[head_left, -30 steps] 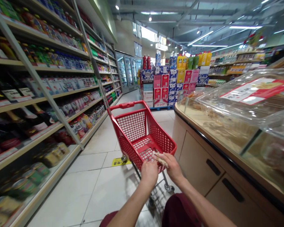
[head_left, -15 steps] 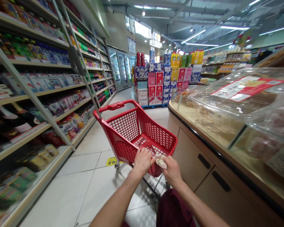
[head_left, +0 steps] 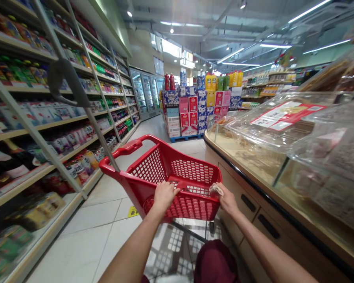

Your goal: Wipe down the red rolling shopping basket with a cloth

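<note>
A red plastic shopping cart with a perforated basket stands before me, its handle end at the left. My left hand is closed over the near rim of the basket. Against the basket's right corner, my right hand grips a crumpled whitish cloth with dark marks. Whether its fingers also clasp the rim is hard to make out. The basket's floor shows partly, with no goods seen on it. A grey pole with a dark bracket rises from the cart's handle side.
Shelves of drinks line the left. On the right runs a counter with clear plastic food boxes, close to the cart. Stacked drink cartons stand ahead. A yellow floor sticker lies on the white tiles.
My hands have moved apart, the left one leftward along the rim and the right one to the right corner with the cloth. The cart has turned and its near side faces me more squarely.
</note>
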{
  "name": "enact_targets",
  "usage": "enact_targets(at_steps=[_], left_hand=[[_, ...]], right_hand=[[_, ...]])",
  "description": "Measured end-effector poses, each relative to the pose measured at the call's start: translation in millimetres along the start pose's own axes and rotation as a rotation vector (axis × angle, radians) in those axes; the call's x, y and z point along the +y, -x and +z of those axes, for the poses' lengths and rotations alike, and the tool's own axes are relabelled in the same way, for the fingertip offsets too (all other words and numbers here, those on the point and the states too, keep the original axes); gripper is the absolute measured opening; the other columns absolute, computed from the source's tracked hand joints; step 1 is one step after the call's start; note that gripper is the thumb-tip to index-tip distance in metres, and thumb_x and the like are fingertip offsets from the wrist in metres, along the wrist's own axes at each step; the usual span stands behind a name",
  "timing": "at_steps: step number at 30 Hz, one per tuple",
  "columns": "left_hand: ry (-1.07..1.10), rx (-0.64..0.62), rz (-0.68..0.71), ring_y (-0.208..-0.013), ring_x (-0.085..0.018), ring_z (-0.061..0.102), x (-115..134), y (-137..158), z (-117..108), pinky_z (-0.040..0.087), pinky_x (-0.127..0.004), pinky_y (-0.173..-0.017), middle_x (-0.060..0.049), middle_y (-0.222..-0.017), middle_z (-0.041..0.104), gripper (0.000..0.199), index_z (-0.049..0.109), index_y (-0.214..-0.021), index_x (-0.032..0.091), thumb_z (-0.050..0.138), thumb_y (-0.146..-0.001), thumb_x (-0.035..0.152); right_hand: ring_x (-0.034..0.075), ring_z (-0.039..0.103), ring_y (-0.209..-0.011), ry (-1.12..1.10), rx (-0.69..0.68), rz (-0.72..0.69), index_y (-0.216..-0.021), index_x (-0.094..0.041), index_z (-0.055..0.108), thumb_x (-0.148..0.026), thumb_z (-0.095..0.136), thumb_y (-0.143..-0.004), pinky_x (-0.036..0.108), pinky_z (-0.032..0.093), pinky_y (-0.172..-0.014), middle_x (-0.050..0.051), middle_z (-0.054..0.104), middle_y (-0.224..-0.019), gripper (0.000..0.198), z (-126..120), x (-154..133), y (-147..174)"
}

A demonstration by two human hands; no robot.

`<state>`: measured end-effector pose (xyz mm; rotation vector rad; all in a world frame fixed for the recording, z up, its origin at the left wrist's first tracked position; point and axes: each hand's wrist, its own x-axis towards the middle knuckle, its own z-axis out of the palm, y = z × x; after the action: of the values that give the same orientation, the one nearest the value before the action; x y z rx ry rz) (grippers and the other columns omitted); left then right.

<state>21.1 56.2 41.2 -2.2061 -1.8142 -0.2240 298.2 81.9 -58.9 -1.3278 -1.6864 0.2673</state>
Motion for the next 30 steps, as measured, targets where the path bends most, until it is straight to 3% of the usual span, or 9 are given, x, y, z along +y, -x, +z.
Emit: enact_targets(at_steps=[4, 7, 9, 12, 15, 17, 23, 26, 30], left_hand=[[-0.004, 0.034, -0.038, -0.079, -0.021, 0.054, 26, 3, 6, 0.035, -0.034, -0.071, -0.007, -0.076, 0.063, 0.037, 0.061, -0.074, 0.017, 0.037, -0.083, 0.044], [0.002, 0.043, -0.038, -0.081, -0.020, 0.053, 35, 10, 6, 0.034, -0.035, -0.072, -0.006, -0.078, 0.063, 0.035, 0.060, -0.077, 0.018, 0.035, -0.084, 0.041], [0.006, 0.043, -0.021, -0.082, -0.020, 0.053, 29, 16, 3, 0.034, -0.035, -0.075, -0.005, -0.081, 0.063, 0.031, 0.059, -0.080, 0.019, 0.037, -0.084, 0.040], [-0.004, 0.111, 0.009, -0.090, -0.020, 0.051, 6, 29, -4, 0.029, -0.037, -0.088, -0.005, -0.092, 0.062, 0.026, 0.058, -0.090, 0.020, 0.039, -0.083, 0.037], [0.012, 0.178, 0.010, -0.092, -0.018, 0.050, -11, 40, -6, 0.023, -0.037, -0.095, -0.004, -0.093, 0.062, 0.025, 0.057, -0.090, 0.020, 0.035, -0.085, 0.031], [0.034, 0.190, -0.025, -0.088, -0.017, 0.051, -12, 42, -4, 0.023, -0.037, -0.095, -0.002, -0.086, 0.063, 0.027, 0.057, -0.085, 0.021, 0.032, -0.087, 0.029], [0.021, 0.189, -0.082, -0.084, -0.018, 0.050, -1, 42, -2, 0.024, -0.039, -0.093, -0.001, -0.081, 0.062, 0.028, 0.056, -0.081, 0.021, 0.030, -0.087, 0.028], [0.039, 0.176, -0.091, -0.085, -0.018, 0.050, -3, 45, -5, 0.024, -0.038, -0.093, -0.001, -0.083, 0.062, 0.028, 0.056, -0.082, 0.021, 0.029, -0.087, 0.028], [0.053, 0.185, -0.108, -0.085, -0.018, 0.050, -5, 47, -6, 0.025, -0.038, -0.093, -0.001, -0.083, 0.062, 0.026, 0.056, -0.082, 0.023, 0.030, -0.086, 0.028]], right_hand=[[0.023, 0.040, -0.119, 0.039, 0.145, -0.046, -0.115, -0.020, 0.053, -0.009, 0.034, -0.069, 0.050, 0.032, -0.098, 0.008, 0.052, -0.122, 0.051, 28, -38, 32], [0.020, 0.036, -0.122, 0.018, 0.077, -0.203, -0.119, -0.023, 0.050, -0.005, 0.037, -0.067, 0.045, 0.032, -0.099, 0.005, 0.049, -0.125, 0.056, 54, -77, 47], [0.019, 0.041, -0.119, 0.026, 0.018, -0.240, -0.115, -0.023, 0.054, -0.005, 0.038, -0.068, 0.041, 0.035, -0.098, 0.005, 0.052, -0.122, 0.053, 56, -89, 40], [0.020, 0.050, -0.108, 0.059, 0.020, -0.125, -0.107, -0.024, 0.059, -0.009, 0.038, -0.071, 0.039, 0.040, -0.092, 0.004, 0.058, -0.114, 0.043, 29, -74, 17], [0.025, 0.053, -0.099, 0.070, 0.093, -0.016, -0.103, -0.017, 0.060, -0.013, 0.035, -0.073, 0.045, 0.042, -0.084, 0.010, 0.061, -0.105, 0.039, 3, -51, -5], [0.026, 0.055, -0.095, 0.064, 0.097, 0.005, -0.099, -0.014, 0.061, -0.010, 0.033, -0.071, 0.045, 0.042, -0.082, 0.012, 0.062, -0.101, 0.040, 7, -54, -12], [0.016, 0.058, -0.090, -0.153, -0.041, -0.101, -0.103, -0.021, 0.059, -0.010, 0.037, -0.071, 0.030, 0.043, -0.081, 0.003, 0.064, -0.100, 0.040, 58, -124, -14], [0.015, 0.060, -0.074, -0.105, 0.002, 0.061, -0.101, -0.017, 0.058, -0.022, 0.037, -0.078, 0.025, 0.045, -0.065, 0.004, 0.065, -0.087, 0.031, 47, -119, -25], [0.018, 0.057, -0.071, 0.104, -0.019, 0.190, -0.067, -0.018, 0.062, -0.035, 0.053, -0.070, 0.030, 0.043, -0.065, 0.006, 0.063, -0.073, 0.019, 30, -93, -37]])
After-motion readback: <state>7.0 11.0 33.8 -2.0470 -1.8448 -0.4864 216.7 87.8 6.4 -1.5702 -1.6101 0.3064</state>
